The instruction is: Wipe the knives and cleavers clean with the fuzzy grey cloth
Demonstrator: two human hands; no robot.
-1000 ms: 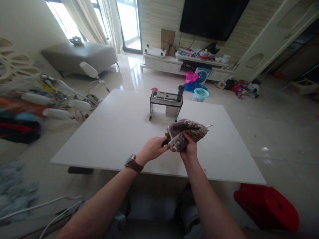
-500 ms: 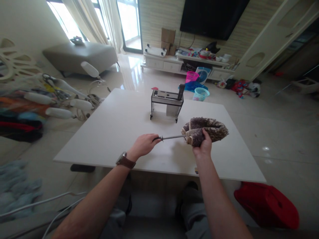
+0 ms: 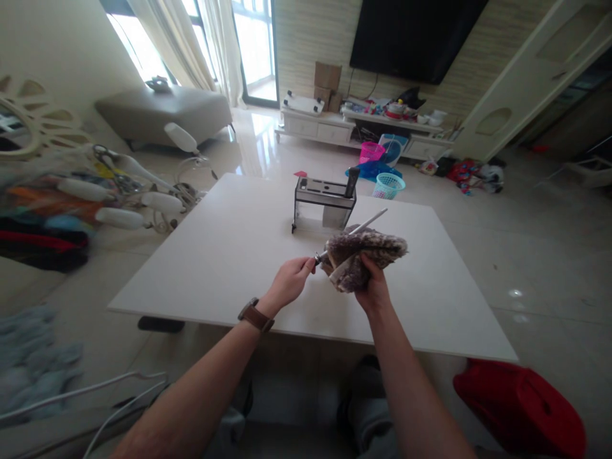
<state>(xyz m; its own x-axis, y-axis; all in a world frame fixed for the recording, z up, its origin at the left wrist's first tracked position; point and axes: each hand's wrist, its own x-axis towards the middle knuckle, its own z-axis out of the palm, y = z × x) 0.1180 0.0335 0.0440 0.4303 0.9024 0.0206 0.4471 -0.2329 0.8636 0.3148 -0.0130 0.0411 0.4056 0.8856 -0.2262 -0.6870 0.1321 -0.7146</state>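
My left hand [image 3: 291, 280] is closed round the dark handle of a sharpening steel [image 3: 374, 218], a thin round grey rod with a small guard. The rod slants up to the right, and its bare tip sticks out beyond a folded, fluffy brown-grey cloth [image 3: 349, 273]. That cloth covers the rod's middle part. From below and the right, my right hand [image 3: 374, 292] grips the cloth, thumb on top. Behind them a knife block [image 3: 325, 201] with clear sides stands on the white table [image 3: 215, 255]. A black-handled knife [image 3: 352, 183] is in its right end.
A floor lamp with white shades [image 3: 162, 203] stands close to the table's left edge. Beyond the far edge are a turquoise basket [image 3: 389, 185] and a pink basket [image 3: 371, 152]. A red stool-like object [image 3: 521, 408] is by the front right corner.
The cloth has moved left along the steel toward the handle, and the rod's tip now shows past it. The steel has tilted upward to the right. Both hands are closer together.
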